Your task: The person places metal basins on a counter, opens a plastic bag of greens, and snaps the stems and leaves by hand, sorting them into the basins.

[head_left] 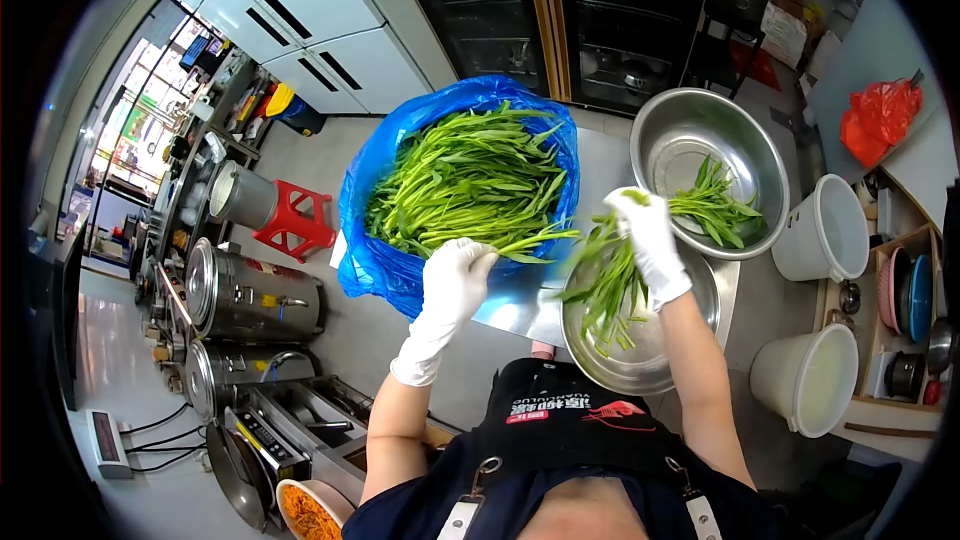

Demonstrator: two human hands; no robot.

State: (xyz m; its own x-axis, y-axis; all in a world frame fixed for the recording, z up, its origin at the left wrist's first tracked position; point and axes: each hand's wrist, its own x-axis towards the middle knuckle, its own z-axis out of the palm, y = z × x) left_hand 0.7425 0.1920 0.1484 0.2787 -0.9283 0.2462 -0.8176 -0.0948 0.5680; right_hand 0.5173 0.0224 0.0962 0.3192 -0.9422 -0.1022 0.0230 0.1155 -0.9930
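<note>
Long green leafy stems (470,180) fill a blue plastic bag (362,265) on the metal table (515,312). My left hand (457,280), in a white glove, pinches some stems at the bag's near edge. Over the nearer steel bowl (650,370), my right hand (645,230), also gloved in white, is closed on a bunch of greens (612,285) that hangs down into that bowl. Behind it stands a larger steel basin (765,155) with a small pile of leafy tops (715,205) inside. The fingertips of my right hand are slightly blurred.
Two white buckets (825,230) (805,380) stand to the right of the table. On the left are a red stool (298,220), a metal pot (243,197) and large steel pots (260,290). A bowl of orange shreds (308,512) sits at the lower left. Dark glass-door cabinets (625,20) stand behind.
</note>
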